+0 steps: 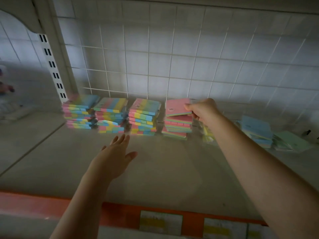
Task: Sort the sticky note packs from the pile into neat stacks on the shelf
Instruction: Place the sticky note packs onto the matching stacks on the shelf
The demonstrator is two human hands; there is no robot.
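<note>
Three stacks of striped sticky note packs stand along the back of the shelf (164, 169): one at the left (79, 112), one beside it (110, 116) and a third (143, 118). To their right rises a stack of pink-topped packs (177, 126). My right hand (203, 109) pinches a pink-topped pack (177, 107) by its right edge, just above that stack. My left hand (115, 152) hovers over the shelf with fingers spread, just in front of the striped stacks. A loose pile of blue and green packs (259, 133) lies at the right.
A white wire grid (172, 66) backs the shelf, with a slotted upright (51, 66) at the left. An orange strip (34, 204) with price labels (160, 221) runs along the front edge. Yellow packs in wrap (208, 133) lie behind my right forearm.
</note>
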